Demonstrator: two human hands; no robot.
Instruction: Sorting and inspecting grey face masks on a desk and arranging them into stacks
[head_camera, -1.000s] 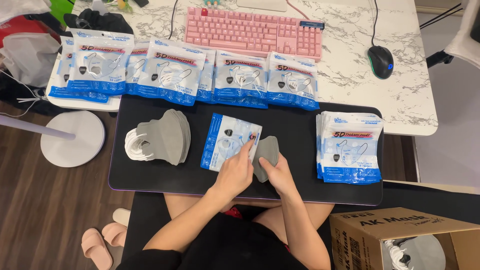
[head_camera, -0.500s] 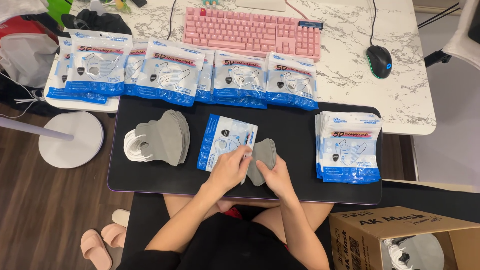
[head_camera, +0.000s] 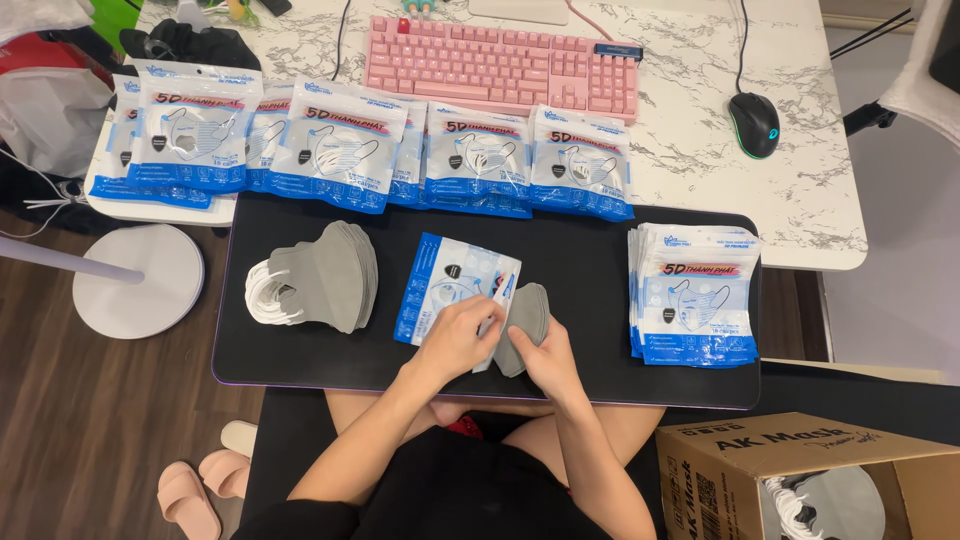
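A blue-and-white plastic mask pouch (head_camera: 447, 283) lies on the black lap board (head_camera: 580, 270). My left hand (head_camera: 455, 338) grips the pouch's lower right edge, at its opening. My right hand (head_camera: 545, 355) holds a small stack of grey face masks (head_camera: 527, 310), with its left edge at the pouch's opening. To the left lies a fanned stack of grey masks with white ear loops (head_camera: 320, 275). A pile of empty pouches (head_camera: 695, 295) sits at the right of the board.
A row of filled mask pouches (head_camera: 400, 155) lines the marble table's front edge, behind it a pink keyboard (head_camera: 500, 65) and a black mouse (head_camera: 753, 123). A cardboard box with masks (head_camera: 810, 480) stands at lower right. Slippers (head_camera: 205, 480) and a round white base (head_camera: 140, 280) are on the floor.
Both hands and the pouch have shifted slightly left; the grey masks sit closer against the pouch's opening than a second ago.
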